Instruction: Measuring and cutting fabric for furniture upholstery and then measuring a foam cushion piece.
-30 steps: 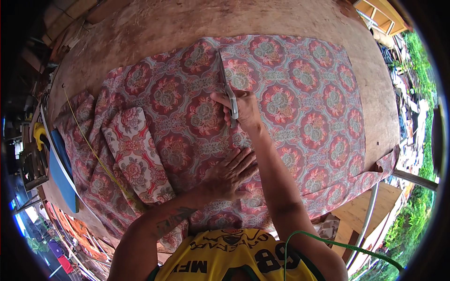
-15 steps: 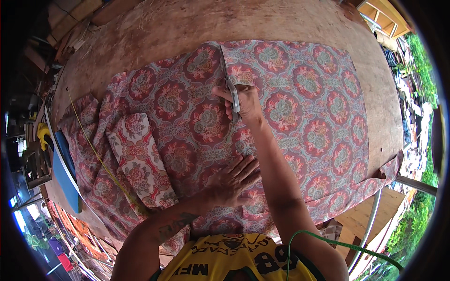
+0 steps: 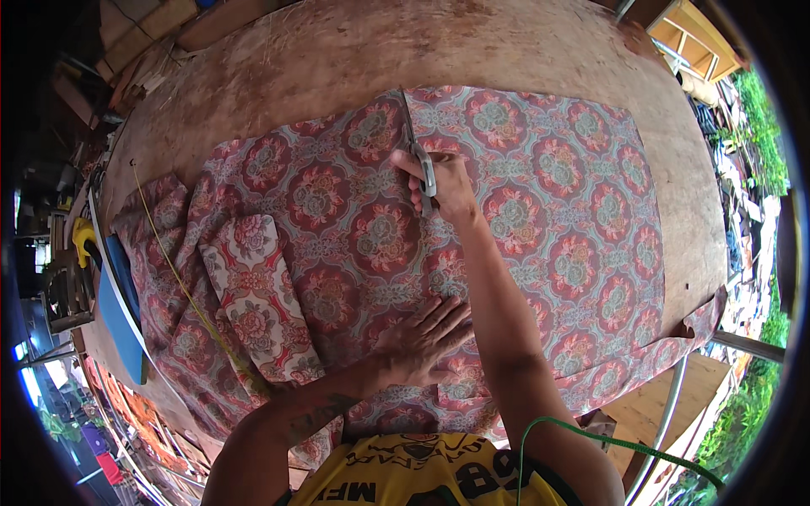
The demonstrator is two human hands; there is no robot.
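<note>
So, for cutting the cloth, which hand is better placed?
Probably the right hand: it holds the scissors, pointing toward the far edge of the cloth. The left hand lies flat on the cloth without a tool, seemingly better for steadying.

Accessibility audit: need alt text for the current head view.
A right hand holds scissors on red patterned fabric spread over a wooden surface; the left hand rests flat on the fabric. A lighter floral strip and yellow tape lie at left.
</note>
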